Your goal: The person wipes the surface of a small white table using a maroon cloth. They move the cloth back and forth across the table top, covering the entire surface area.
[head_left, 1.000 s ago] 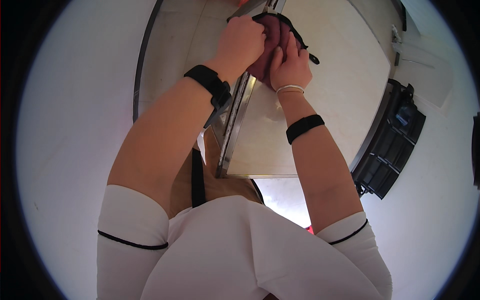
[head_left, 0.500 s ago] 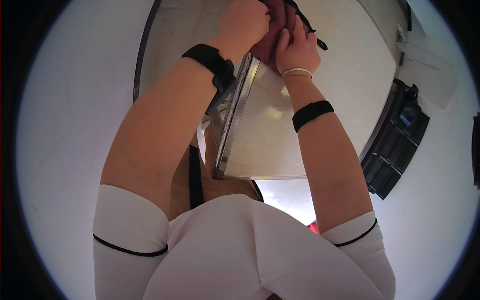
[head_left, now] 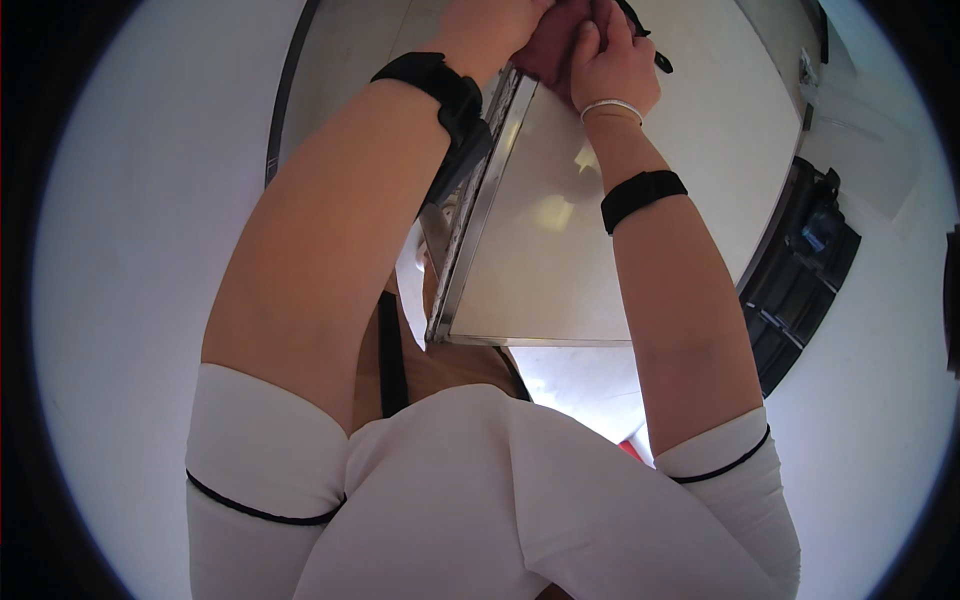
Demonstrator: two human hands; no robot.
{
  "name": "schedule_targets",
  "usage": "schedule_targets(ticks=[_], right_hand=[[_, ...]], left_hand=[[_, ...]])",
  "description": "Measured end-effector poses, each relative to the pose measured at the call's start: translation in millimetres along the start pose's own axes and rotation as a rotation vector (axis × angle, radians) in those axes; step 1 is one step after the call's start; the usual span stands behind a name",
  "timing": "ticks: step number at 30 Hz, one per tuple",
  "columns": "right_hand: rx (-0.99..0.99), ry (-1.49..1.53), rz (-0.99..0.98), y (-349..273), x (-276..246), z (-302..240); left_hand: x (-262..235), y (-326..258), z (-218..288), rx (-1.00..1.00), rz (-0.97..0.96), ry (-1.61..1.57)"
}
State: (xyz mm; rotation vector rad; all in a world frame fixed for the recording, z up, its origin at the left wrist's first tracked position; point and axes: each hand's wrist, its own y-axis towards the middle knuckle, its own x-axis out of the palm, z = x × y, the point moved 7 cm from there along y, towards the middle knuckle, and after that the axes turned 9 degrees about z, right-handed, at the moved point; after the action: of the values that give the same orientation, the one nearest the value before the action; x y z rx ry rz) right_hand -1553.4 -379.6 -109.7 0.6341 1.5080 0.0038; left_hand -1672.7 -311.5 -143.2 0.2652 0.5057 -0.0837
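At the top edge of the view, a dark red cloth piece (head_left: 550, 50) with black trim lies bunched over the corner of a pale table (head_left: 545, 230). My left hand (head_left: 495, 28) is closed at the cloth's left side, its fingertips partly cut off by the frame. On the cloth's right part, my right hand (head_left: 622, 72) has its thumb and bent fingers pressed into the fabric. A short black strap end (head_left: 664, 63) sticks out beside the right hand. The rest of the cloth lies beyond the frame.
The table's metal-rimmed edge (head_left: 480, 200) runs between my forearms. A black rack-like object (head_left: 800, 275) stands to the right, past the table. Below the table's near edge, brown fabric with a black strap (head_left: 392, 355) shows in front of my body.
Both hands and the cloth have shifted up and slightly right in view, so more of my left hand is cut off. The fingers of my right hand look more bent.
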Motion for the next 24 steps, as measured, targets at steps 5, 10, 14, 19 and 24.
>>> schedule_targets(ticks=[5, 10, 14, 19, 24], right_hand=[[0.020, 0.002, -0.026, 8, -7, -3], [0.018, -0.039, -0.058, 10, -20, -3], [0.001, -0.006, -0.077, -6, -6, 3], [-0.029, 0.035, -0.109, -22, -1, 4], [-0.056, 0.079, -0.134, -27, -7, 3]], left_hand=[[-2, -4, -4, -0.004, 0.064, -0.095], [-1, 3, -10, -0.035, -0.043, -0.103], [3, -14, -15, -0.120, -0.100, -0.040], [-1, -35, -23, -0.099, -0.089, -0.003], [-9, -44, -17, -0.121, -0.122, 0.007]])
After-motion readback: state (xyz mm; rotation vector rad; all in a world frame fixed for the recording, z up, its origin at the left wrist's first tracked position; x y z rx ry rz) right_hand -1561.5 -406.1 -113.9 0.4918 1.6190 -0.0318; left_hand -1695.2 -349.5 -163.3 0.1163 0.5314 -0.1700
